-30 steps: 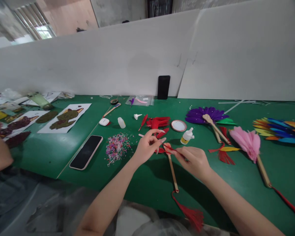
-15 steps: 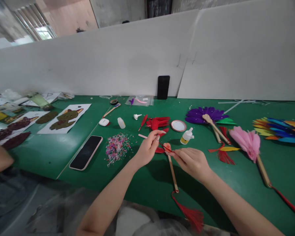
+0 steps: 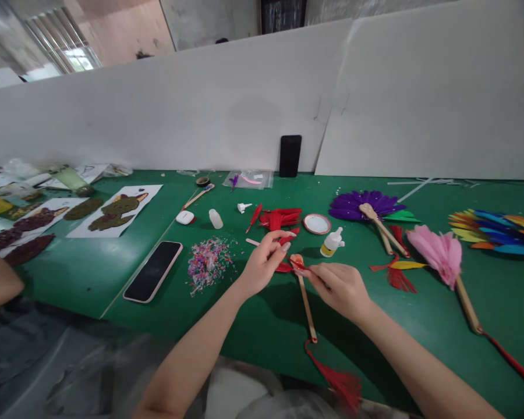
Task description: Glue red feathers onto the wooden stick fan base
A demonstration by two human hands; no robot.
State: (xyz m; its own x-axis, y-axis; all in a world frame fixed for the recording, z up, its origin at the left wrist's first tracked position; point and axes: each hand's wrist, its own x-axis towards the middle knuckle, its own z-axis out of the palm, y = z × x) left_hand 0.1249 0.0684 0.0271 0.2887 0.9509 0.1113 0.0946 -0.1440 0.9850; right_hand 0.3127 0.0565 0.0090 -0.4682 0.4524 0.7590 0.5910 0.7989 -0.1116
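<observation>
My right hand (image 3: 338, 288) pinches a slim red feather (image 3: 299, 265) between thumb and fingers, above the round head of a wooden fan handle (image 3: 305, 299). My left hand (image 3: 264, 262) is bent close to the feather's far end, fingers curled and thumb near the index finger; what it grips, if anything, is hidden. A red tassel (image 3: 343, 381) hangs from the handle's lower end over the table edge. Another red feather (image 3: 283, 267) lies beside the handle head. Behind my hands rests a pile of red feathers (image 3: 282, 218).
A glue bottle (image 3: 332, 241) and round lid (image 3: 317, 223) stand right of the pile. Colourful beads (image 3: 209, 262) and a phone (image 3: 153, 272) lie left. A purple feather fan (image 3: 362, 203) and a pink one (image 3: 436, 250) lie right. Another person's arm (image 3: 0, 276) shows far left.
My left thumb has shifted slightly right and up, a little off the feather's end. My right hand and the feather have moved slightly; the handle stays in place.
</observation>
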